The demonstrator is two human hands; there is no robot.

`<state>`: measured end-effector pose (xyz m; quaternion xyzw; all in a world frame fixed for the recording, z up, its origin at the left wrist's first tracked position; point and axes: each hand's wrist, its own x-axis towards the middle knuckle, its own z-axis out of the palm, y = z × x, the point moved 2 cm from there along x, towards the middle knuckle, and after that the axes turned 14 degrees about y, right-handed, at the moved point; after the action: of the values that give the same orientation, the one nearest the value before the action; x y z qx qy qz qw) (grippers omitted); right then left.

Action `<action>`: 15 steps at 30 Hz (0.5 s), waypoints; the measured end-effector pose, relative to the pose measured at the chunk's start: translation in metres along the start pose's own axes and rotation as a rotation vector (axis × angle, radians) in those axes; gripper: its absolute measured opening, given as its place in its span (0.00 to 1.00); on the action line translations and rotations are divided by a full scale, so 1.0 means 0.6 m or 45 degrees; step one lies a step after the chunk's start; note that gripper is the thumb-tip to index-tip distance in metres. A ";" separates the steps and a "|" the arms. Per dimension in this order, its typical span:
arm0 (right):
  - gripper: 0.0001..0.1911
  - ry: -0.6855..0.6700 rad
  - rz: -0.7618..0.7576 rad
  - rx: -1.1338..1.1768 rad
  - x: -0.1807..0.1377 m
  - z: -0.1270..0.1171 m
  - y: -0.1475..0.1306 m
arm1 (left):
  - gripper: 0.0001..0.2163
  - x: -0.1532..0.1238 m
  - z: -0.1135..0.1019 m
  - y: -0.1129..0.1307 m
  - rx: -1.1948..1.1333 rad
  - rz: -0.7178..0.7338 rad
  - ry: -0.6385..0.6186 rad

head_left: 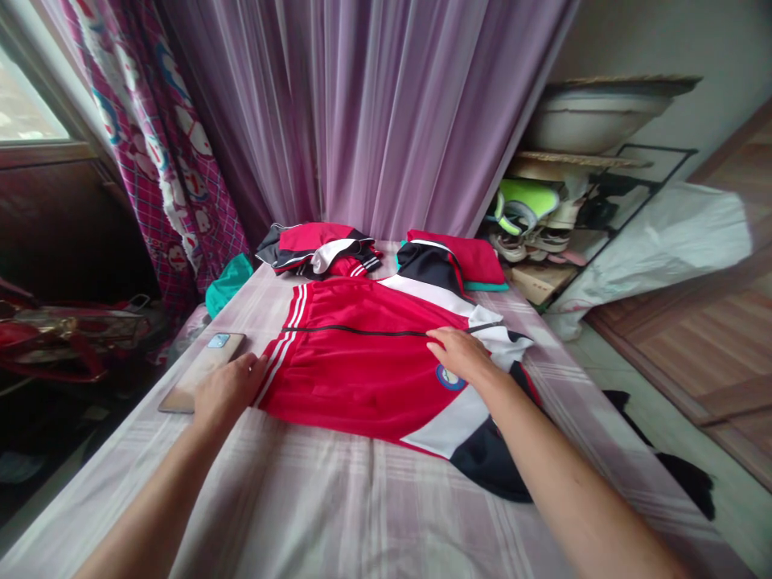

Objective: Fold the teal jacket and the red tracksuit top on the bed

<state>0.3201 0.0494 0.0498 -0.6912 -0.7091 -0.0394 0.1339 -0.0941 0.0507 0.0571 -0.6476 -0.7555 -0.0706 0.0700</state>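
A red zip-up jacket (362,370) with white and black panels lies spread on the bed, its striped hem to the left and its collar to the right. A dark zipper runs across its front, and a round blue badge (450,376) sits on the chest. My left hand (230,388) rests at the striped hem, fingers stretched out. Beside that hand lies a phone (199,378), camera side up. Over the jacket's upper front, next to the zipper, my right hand (459,352) lies with its fingers extended and slightly apart.
Folded red and black clothes (319,245) lie at the back left, another folded red pile (476,257) at the back right. A purple curtain (374,121) hangs behind the checked bedsheet (301,498). To the right stands a rack (639,185) with shoes and a basin (597,117).
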 end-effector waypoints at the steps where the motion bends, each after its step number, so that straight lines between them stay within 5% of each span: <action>1: 0.22 0.015 0.013 0.002 0.022 0.000 0.001 | 0.24 0.004 -0.002 0.001 0.025 0.012 -0.023; 6: 0.23 0.026 0.178 -0.082 0.132 0.018 0.004 | 0.22 0.054 -0.007 0.018 0.024 0.114 0.010; 10: 0.24 -0.029 0.296 -0.179 0.192 0.035 0.020 | 0.22 0.144 -0.002 0.064 -0.071 0.259 0.153; 15: 0.31 -0.058 0.108 -0.289 0.236 0.053 0.047 | 0.20 0.274 0.029 0.144 -0.153 0.361 0.156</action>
<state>0.3424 0.1954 0.0501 -0.7320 -0.6730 -0.0979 0.0403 -0.0340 0.2265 0.0738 -0.7452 -0.6452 -0.1444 0.0866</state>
